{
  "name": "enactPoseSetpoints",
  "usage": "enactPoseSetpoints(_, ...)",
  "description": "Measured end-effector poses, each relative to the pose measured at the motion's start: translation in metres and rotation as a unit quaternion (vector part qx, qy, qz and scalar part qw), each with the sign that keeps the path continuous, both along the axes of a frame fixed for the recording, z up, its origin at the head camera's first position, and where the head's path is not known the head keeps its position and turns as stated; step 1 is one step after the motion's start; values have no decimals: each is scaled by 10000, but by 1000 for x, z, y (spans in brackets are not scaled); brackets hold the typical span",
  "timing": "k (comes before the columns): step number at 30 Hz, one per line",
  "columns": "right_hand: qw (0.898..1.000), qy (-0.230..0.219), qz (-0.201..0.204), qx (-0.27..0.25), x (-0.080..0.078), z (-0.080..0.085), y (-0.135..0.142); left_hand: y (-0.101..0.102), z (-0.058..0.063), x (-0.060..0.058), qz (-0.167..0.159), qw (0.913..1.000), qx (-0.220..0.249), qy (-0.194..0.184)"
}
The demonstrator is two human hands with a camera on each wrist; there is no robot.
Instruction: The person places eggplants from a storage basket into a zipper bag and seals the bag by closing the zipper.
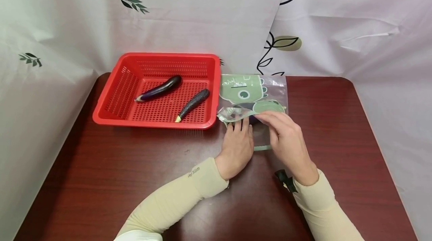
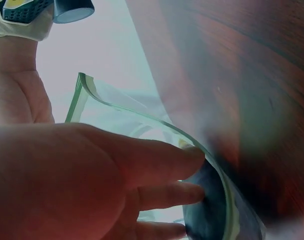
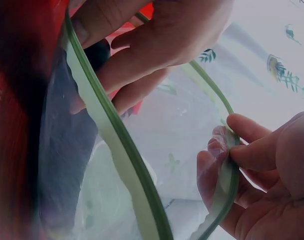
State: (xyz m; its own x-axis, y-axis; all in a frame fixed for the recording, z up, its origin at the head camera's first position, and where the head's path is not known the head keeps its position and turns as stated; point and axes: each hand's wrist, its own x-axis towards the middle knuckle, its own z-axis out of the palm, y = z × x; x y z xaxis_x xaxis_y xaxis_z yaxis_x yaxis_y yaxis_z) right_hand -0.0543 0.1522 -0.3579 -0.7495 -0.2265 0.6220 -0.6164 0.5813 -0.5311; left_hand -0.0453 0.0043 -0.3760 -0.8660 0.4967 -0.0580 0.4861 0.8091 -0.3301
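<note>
- Dark eggplant (image 2: 207, 202) lies in the clear bag (image 1: 270, 106), just right of the red basket (image 1: 155, 124) on the bench (image 1: 337, 139).
- Left hand (image 1: 236, 149): straight fingers touch the eggplant; right hand (image 1: 287, 136): fingers pinch the bag's rim.
- Apparently bagging; next calls for tucking it fully in, rim wide.

Beneath the hands (image 1: 237, 151) spreads a glossy, reddish-brown worktop (image 1: 337, 136); beyond them hangs pale, creased cloth (image 1: 189, 20) (printed with leafy sprigs (image 1: 134, 2)).
</note>
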Motion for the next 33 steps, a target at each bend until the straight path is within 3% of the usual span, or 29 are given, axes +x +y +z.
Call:
enactPoseSetpoints(7,9999,-48,-48,76,-1,1,2,-4,3,1,-87,9992,323,205)
enactPoseSetpoints(11,9998,-140,-79,141,-2,1,3,-4,7,4,-144,9994,273,177)
enactPoseSetpoints(23,9990,-334,-75,303,-2,2,5,-8,20,18,-228,9976,454,479)
enactPoseSetpoints(33,9985,-420,-88,331,-2,1,5,-13,31,23,-328,9977,560,189)
